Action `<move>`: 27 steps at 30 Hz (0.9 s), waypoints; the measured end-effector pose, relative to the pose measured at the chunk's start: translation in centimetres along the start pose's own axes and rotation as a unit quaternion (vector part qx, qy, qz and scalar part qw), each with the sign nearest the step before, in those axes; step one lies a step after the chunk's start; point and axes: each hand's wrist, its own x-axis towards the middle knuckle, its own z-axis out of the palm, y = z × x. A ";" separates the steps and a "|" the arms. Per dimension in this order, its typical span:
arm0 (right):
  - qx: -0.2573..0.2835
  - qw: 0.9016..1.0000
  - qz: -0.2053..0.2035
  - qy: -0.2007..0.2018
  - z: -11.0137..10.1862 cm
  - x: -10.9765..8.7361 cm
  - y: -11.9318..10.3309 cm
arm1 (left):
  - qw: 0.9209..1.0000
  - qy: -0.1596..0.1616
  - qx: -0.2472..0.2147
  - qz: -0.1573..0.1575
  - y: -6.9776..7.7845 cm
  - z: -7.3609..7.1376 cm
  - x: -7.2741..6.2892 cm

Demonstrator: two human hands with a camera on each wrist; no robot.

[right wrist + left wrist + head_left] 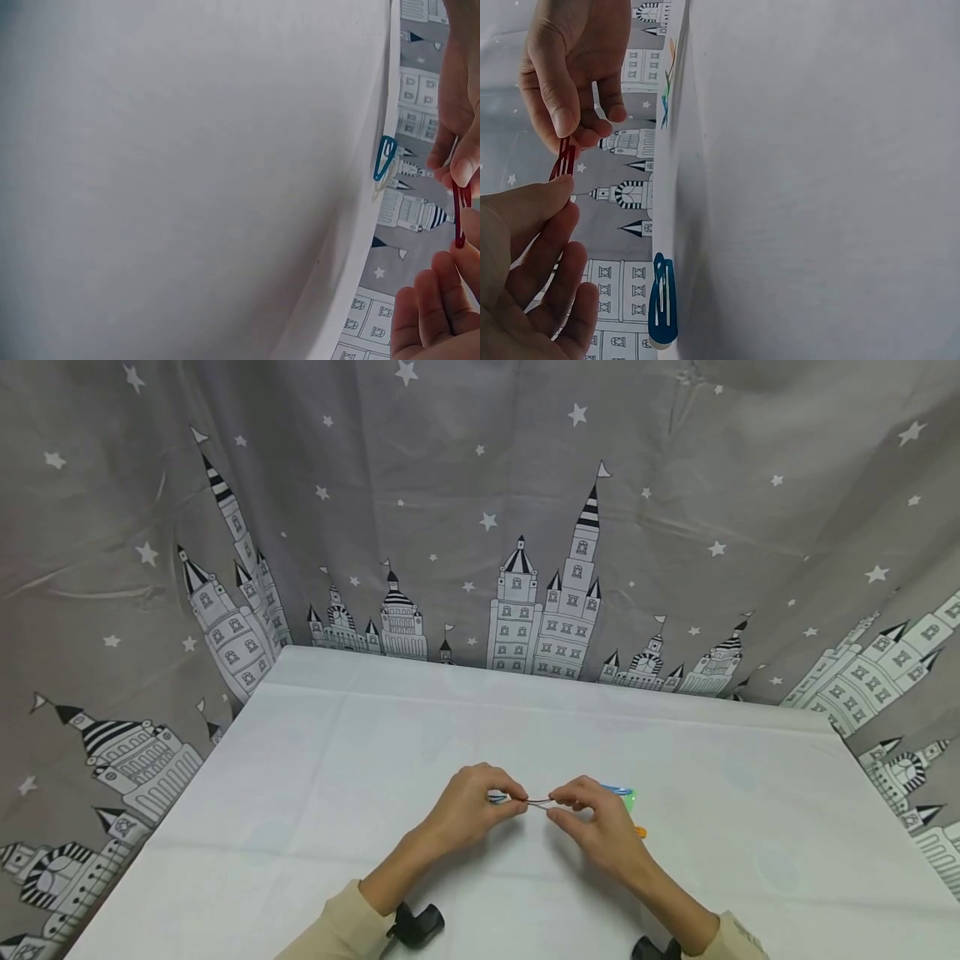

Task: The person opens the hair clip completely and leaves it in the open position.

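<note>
A small red snap hair clip (564,163) is pinched at its two ends between my hands, above the white table. My left hand (474,806) grips one end with thumb and fingertips. At the other end, the thumb and fingertips of my right hand (603,827) hold it. Fingers cover parts of the clip (460,217) in every view. By the right hand's fingers a thin pale strip (596,97) shows in the left wrist view; I cannot tell what it is. A teal snap hair clip (662,304) lies on the table beyond the left hand.
Past my right hand lie a blue piece (618,790), a green one (631,799) and an orange one (641,832), partly hidden. The white-covered table (337,760) meets a grey curtain (420,468) printed with castles and stars.
</note>
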 end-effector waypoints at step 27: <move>-0.071 0.997 0.026 -0.022 1.2 3.7 2.3 | 0.996 -0.024 -0.031 -0.081 -4.0 0.5 3.2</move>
